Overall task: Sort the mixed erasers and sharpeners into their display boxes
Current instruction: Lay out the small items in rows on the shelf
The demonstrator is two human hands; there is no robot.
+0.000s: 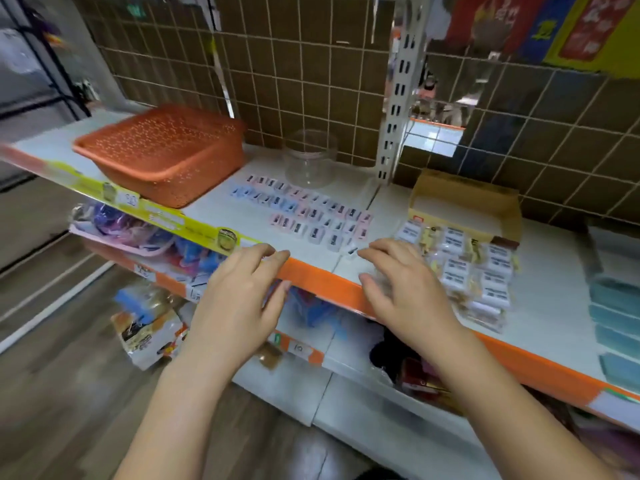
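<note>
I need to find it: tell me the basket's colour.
Orange, with a perforated pattern; the basket shows in the head view.

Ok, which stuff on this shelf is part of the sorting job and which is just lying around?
Job: sharpeners laid in rows; wrapped erasers; cardboard display box.
Lying about: orange basket; clear jar; blue packs at far right.

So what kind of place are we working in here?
Most likely a small stationery shop: tiered shelves with an orange edge strip carrying price tags, rows of sharpeners laid out, and wrapped erasers beside a cardboard box.
</note>
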